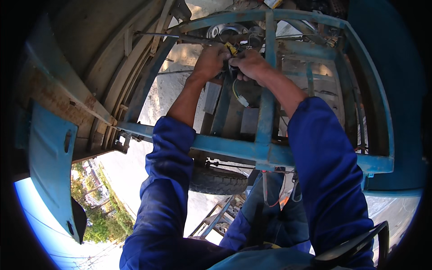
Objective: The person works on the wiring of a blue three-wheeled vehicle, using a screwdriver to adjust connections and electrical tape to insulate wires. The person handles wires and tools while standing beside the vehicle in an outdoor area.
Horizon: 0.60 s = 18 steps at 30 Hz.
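My left hand (212, 62) and my right hand (251, 64) meet above a blue metal frame (225, 146). The fingers of both are closed, close together around a small dark part whose kind is hidden. A small yellow piece (231, 48) shows just above the fingertips, between the hands; I cannot tell what it is. Beneath my right hand hangs a yellow-green wire (235, 88) with a white plug connector (243, 101) at its end. Below my left hand sits a grey finned metal box (212, 97).
Cross bars of the frame (270, 40) run close by my right wrist. A long thin rod (155, 34) reaches toward my left hand. A rusty raised body panel (67, 85) stands at the left. A tyre (218, 181) is under the front bar. Red-handled pliers (265, 184) hang there.
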Motion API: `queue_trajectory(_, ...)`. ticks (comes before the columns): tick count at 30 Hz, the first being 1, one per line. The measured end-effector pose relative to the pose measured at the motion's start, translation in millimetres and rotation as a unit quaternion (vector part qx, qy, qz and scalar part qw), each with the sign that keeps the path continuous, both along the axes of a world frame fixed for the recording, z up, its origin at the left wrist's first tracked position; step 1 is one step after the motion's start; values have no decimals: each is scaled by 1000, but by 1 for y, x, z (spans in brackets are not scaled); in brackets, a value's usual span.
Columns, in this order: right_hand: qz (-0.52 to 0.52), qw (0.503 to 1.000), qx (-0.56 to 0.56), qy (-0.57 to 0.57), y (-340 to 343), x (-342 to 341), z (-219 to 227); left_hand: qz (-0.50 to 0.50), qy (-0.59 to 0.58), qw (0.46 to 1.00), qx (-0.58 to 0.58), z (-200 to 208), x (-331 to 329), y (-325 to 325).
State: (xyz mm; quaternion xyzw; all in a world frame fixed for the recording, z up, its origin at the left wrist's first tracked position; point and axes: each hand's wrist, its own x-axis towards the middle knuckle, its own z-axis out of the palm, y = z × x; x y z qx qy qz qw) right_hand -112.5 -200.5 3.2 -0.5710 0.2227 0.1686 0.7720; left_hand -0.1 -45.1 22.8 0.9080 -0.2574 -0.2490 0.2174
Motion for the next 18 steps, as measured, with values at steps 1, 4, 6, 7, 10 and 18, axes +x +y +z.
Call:
queue_trajectory(1,1,1000,-7,8,1,0,-1,-4,-24,1000,11,-2,-2,-1)
queue_trajectory(4,-8,998,-68,0,4,2,-3,17,-40,999,6,-6,-5,-1)
queue_trajectory(6,-27,998,-53,-13,6,3,-3,37,-31,999,1,-8,-5,-1)
queue_trajectory(7,-40,998,-47,-15,7,3,-3,45,-29,999,4,-9,-5,-1)
queue_trajectory(10,-36,999,-12,13,6,2,-2,80,-24,997,2,-11,-4,-1)
queue_trajectory(18,-81,987,-137,26,9,-13,9,153,-23,987,-39,-22,-3,-1)
